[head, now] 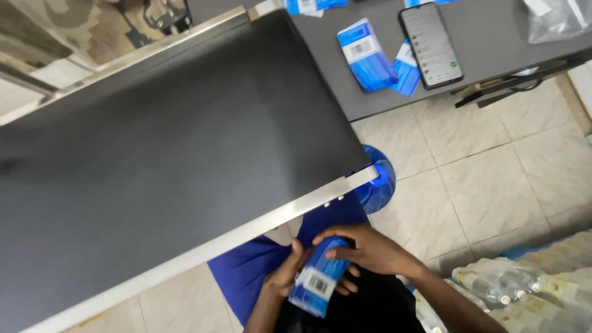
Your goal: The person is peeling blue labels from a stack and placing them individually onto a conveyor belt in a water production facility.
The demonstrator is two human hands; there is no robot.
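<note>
Hands meet low in the view, at about 6 o'clock, both clamped on a blue packet with a white barcode label at its lower end. The left hand grips the packet from the 9 o'clock side, thumb up along its edge and fingertips showing beneath it. The right hand lies over the packet's upper end from 2 o'clock, fingers curled down onto it. The packet sits tilted, label end toward 7 o'clock, held above the person's lap and a blue cloth.

A large dark flat panel with a pale metal edge fills the frame from 9 to 12 o'clock, its near corner just above the hands. At 3 o'clock of that corner a round blue stool shows partly from under it. Toward 1 o'clock a grey worktop carries more blue packets and a black phone, side by side. Pale floor tiles spread at 3 o'clock, and plastic-wrapped bundles lie at 4 o'clock.
</note>
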